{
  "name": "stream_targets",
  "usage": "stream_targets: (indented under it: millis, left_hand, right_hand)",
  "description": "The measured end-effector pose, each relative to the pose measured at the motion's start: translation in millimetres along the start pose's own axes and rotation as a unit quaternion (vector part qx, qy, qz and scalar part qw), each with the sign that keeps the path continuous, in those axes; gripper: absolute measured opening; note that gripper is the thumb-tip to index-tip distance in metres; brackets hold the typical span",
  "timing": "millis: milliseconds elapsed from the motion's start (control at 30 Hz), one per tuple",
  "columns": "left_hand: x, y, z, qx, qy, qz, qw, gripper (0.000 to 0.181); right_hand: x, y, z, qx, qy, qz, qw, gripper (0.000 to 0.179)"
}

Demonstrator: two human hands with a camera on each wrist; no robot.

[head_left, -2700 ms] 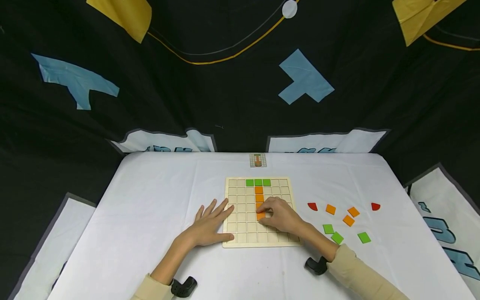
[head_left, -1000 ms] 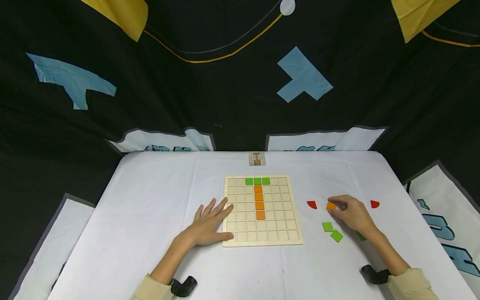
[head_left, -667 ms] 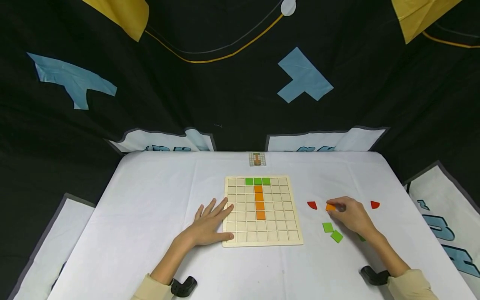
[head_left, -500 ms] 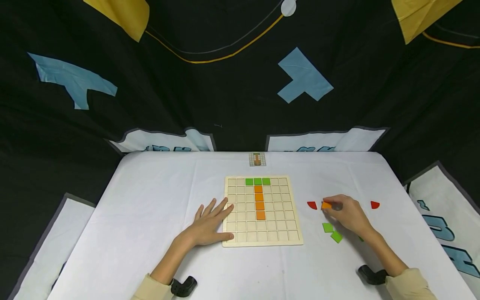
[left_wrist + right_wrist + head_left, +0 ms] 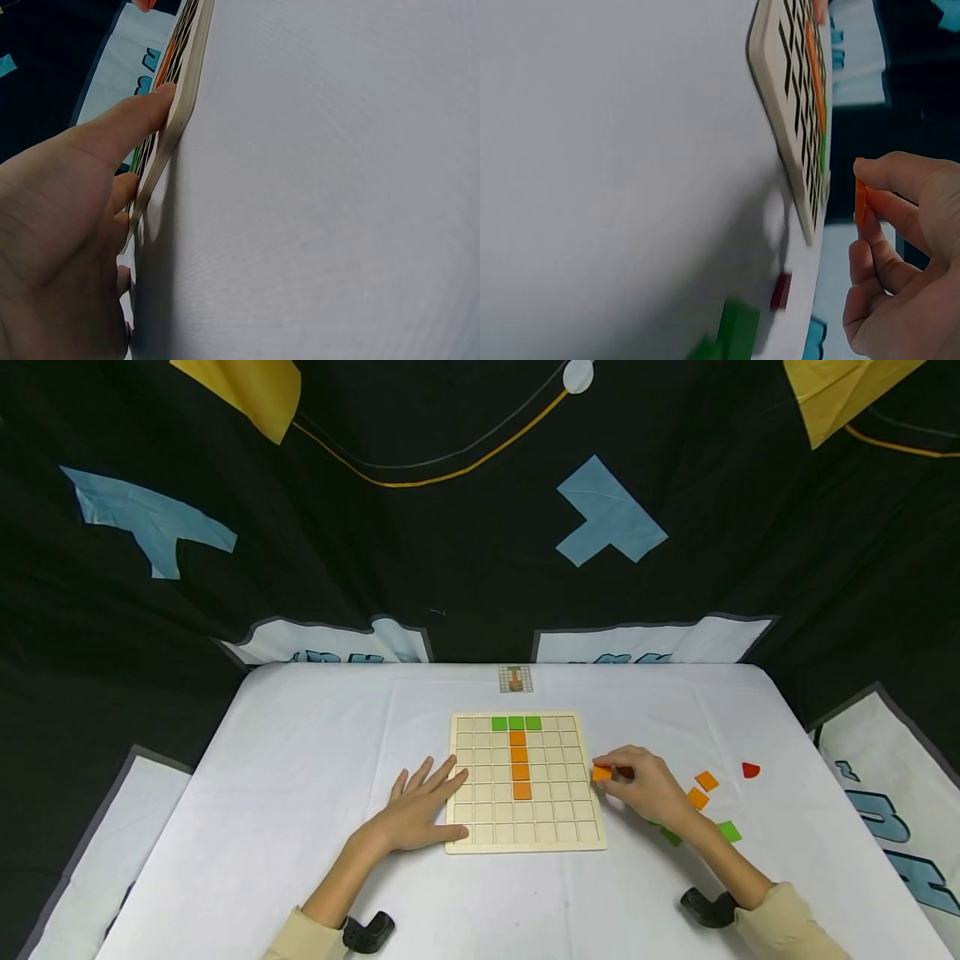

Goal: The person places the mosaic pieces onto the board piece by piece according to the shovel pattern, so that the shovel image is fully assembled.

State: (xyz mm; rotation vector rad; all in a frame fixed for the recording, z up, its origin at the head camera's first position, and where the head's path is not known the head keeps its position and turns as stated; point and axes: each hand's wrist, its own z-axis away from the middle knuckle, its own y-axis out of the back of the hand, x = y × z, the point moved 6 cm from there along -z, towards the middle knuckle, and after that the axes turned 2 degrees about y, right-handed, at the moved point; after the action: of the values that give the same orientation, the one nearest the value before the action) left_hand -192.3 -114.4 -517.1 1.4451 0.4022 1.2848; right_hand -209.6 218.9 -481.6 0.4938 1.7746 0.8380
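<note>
A pale wooden grid board [image 5: 555, 810] lies on the white table. Three green tiles [image 5: 517, 724] sit in its top row, with a column of orange tiles [image 5: 520, 772] below the middle one. My left hand [image 5: 412, 814] rests spread on the board's left edge, thumb and fingertips touching it. Just off the board's right edge, my right hand [image 5: 637, 783] pinches a square orange tile [image 5: 602, 773] between thumb and fingers. In the right wrist view that orange tile [image 5: 860, 191] is seen edge-on, above the table. A red quarter-round piece [image 5: 626, 772] is partly hidden beneath the right hand.
Right of the board lie two loose orange tiles [image 5: 707, 781], several green tiles [image 5: 729, 832] partly under the right forearm, and another red piece [image 5: 751, 770]. A small pattern card [image 5: 515, 679] is at the table's back edge. Black cloth hangs behind.
My right hand left the board, picked up an orange tile from the loose pieces, and has carried it left to near the board's right edge. The left hand has stayed in place.
</note>
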Motion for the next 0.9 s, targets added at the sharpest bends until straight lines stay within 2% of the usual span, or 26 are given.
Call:
stream_targets:
  millis: [467, 667, 900]
  left_hand:
    - [1.6, 1.5, 1.2, 0.001, -0.004, 0.004, 1.0, 0.085]
    - [0.6, 0.4, 0.4, 0.003, 0.001, 0.003, 1.0, 0.085]
    - [-0.5, -0.8, -0.2, 0.006, 0.0, 0.002, 1.0, 0.086]
  right_hand:
    - [-32, -48, -13.7, -0.068, -0.005, -0.073, 0.995, 0.027]
    - [-36, -67, -17.7, -0.086, -0.005, -0.065, 0.9942, 0.027]
    - [-34, -73, -22.4, -0.084, -0.014, -0.057, 0.9947, 0.025]
